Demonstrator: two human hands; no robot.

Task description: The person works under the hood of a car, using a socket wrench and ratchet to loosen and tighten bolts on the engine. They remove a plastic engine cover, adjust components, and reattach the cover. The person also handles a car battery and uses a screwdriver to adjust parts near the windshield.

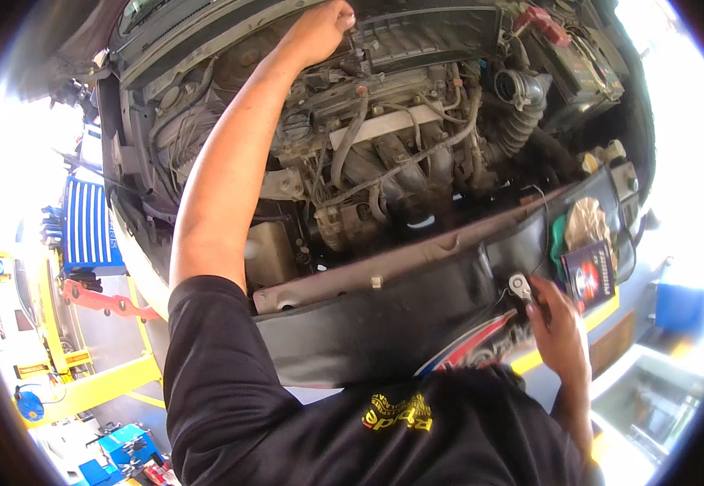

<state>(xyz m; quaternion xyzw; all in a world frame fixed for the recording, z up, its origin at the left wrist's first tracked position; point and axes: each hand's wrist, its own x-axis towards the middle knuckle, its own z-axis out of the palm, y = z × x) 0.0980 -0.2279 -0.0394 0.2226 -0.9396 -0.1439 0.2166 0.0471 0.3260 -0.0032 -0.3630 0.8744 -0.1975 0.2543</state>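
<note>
My left arm stretches across the open engine bay. At the back of the engine (392, 121), my left hand (323, 31) is closed, its fingers curled down by the dark rear panel. Whatever those fingers grip, if anything, is hidden. Low on the right, my right hand (558, 328) is wrapped round a ratchet wrench (519, 286), whose round metal head points up and left. It is held over the black fender cover (368, 332) draped along the car's front. Beside this hand lie a dark box (589, 275) with a red picture and a crumpled brown paper (587, 223).
A ribbed air intake hose (518, 134) and the battery (582, 81) fill the right of the bay. Yellow lift arms (97, 385) and a blue striped cabinet (91, 223) stand left. Blue trays with tools (129, 449) sit low left. A glass-topped case (651, 405) stands right.
</note>
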